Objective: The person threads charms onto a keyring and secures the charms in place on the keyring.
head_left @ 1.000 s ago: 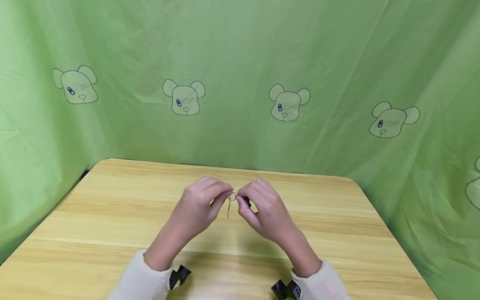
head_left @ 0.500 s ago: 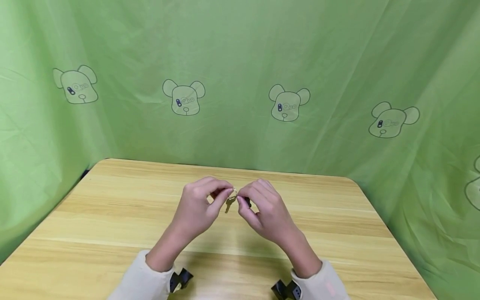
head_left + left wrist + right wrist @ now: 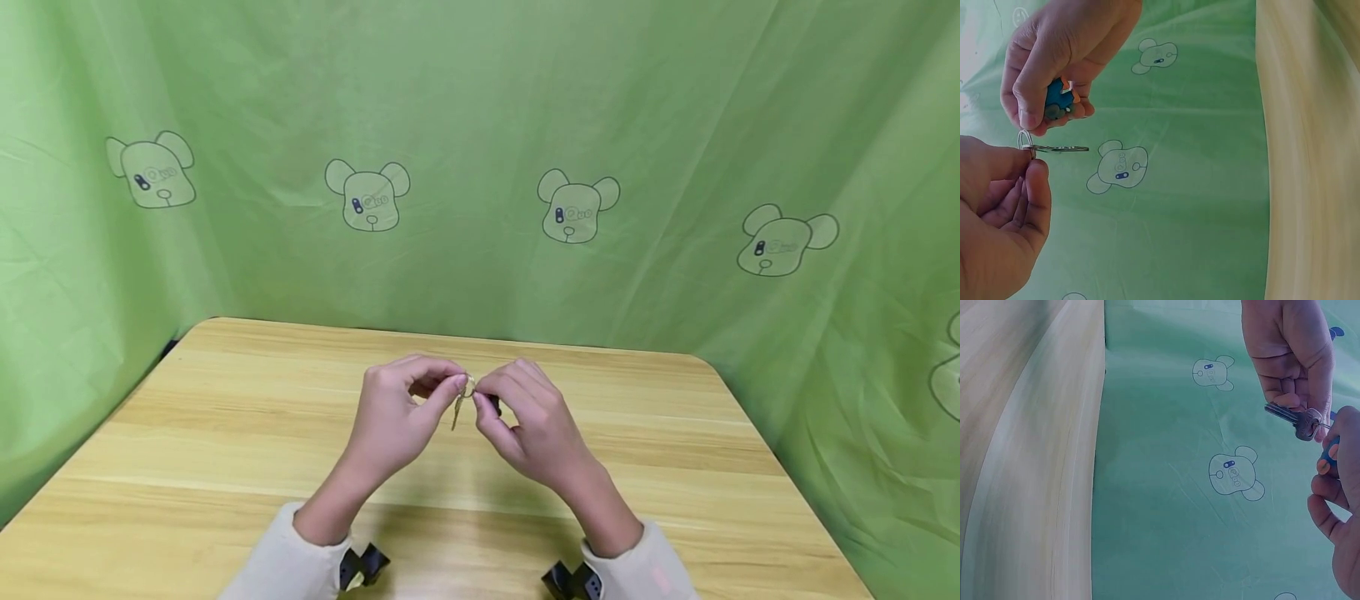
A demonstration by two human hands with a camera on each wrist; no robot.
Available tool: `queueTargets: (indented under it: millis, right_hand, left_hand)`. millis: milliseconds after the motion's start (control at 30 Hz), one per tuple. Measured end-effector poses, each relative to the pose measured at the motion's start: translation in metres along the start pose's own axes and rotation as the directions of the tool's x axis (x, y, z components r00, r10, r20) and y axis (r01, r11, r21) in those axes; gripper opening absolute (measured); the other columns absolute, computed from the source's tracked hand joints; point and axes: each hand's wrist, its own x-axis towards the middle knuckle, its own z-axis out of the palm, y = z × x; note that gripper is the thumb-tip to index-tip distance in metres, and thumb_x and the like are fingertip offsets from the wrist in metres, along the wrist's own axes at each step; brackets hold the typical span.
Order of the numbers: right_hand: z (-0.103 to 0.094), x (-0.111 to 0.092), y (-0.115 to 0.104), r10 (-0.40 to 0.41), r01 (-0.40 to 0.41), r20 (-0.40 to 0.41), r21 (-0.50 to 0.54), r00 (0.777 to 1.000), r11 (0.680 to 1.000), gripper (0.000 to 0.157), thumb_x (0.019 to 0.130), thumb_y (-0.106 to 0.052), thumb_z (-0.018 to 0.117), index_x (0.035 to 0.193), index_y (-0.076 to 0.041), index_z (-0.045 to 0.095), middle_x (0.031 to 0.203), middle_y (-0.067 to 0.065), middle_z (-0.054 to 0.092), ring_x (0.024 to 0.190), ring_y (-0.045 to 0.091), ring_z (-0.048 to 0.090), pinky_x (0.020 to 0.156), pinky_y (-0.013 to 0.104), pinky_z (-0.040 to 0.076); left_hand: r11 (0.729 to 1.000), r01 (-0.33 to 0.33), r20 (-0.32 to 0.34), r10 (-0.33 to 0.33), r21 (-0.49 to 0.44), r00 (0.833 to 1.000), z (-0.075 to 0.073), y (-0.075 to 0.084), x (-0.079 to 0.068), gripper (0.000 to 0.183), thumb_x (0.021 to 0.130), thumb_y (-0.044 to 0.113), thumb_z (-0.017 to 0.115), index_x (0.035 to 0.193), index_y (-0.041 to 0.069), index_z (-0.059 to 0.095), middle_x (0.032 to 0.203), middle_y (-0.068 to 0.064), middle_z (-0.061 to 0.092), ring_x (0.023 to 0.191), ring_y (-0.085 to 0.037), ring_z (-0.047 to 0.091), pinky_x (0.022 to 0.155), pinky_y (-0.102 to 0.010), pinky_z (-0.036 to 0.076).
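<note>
Above the table, my left hand (image 3: 401,412) pinches a metal key ring (image 3: 469,387) between thumb and forefinger. My right hand (image 3: 528,421) pinches the ring's opposite side, its other fingers curled in. A key (image 3: 457,412) hangs down from the ring between the hands. The right wrist view gives the key (image 3: 1288,417) from its flat side, and the left wrist view shows the key (image 3: 1063,149) nearly edge-on. A small blue and orange charm (image 3: 1060,99) sits within my right fingers, partly hidden by them. The fingertips hide where the ring is gripped.
Below the hands spreads a light wood-grain table (image 3: 225,433) with rounded far corners. A green curtain (image 3: 465,275) printed with bear heads surrounds its back and sides. Black wrist cameras are strapped at both pale sleeves (image 3: 273,554).
The key has swung and turned from edge-on to flat and back to nearly edge-on. My left fingers have shifted slightly on the ring, the thumb rising. The right hand has stayed almost still.
</note>
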Motion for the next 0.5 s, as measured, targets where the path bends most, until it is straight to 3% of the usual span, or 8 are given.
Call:
queueTargets:
  millis: [267,433,500]
  right_hand:
    - [0.0016,-0.0003,-0.0025,0.005,-0.005,-0.006,0.003,1.0,1.0,0.01,0.086,-0.006,0.053,0.082,-0.007,0.061,0.078,-0.001,0.06,0.07,0.012,0.051,0.064,0.024,0.042]
    - [0.0027,-0.0006,-0.0034,0.011,-0.011,-0.019,0.005,1.0,1.0,0.011,0.088,-0.007,0.052,0.083,-0.006,0.062,0.079,0.0,0.06,0.07,0.012,0.051,0.064,0.024,0.043]
    - [0.003,-0.0004,-0.0033,0.011,-0.011,-0.024,0.007,1.0,1.0,0.011,0.088,-0.007,0.052,0.083,-0.006,0.062,0.079,-0.001,0.061,0.07,0.012,0.051,0.064,0.024,0.043]
  left_hand:
    - [0.989,0.116,0.0,-0.116,-0.088,0.993,0.0015,-0.0002,-0.0002,0.007,0.087,0.019,0.07,0.088,0.013,0.073,0.077,0.008,0.069,0.064,-0.007,0.063,0.059,-0.026,0.055]
    - [0.956,0.242,0.065,-0.234,-0.166,0.97,0.0013,0.0003,-0.0002,0.006,0.087,0.018,0.07,0.091,0.014,0.072,0.076,0.002,0.068,0.062,-0.015,0.062,0.055,-0.028,0.054]
    - [0.949,0.265,0.095,-0.252,-0.171,0.963,0.0011,-0.0003,0.0001,0.009,0.087,0.016,0.07,0.095,0.015,0.072,0.076,0.0,0.068,0.062,-0.016,0.062,0.055,-0.028,0.054]
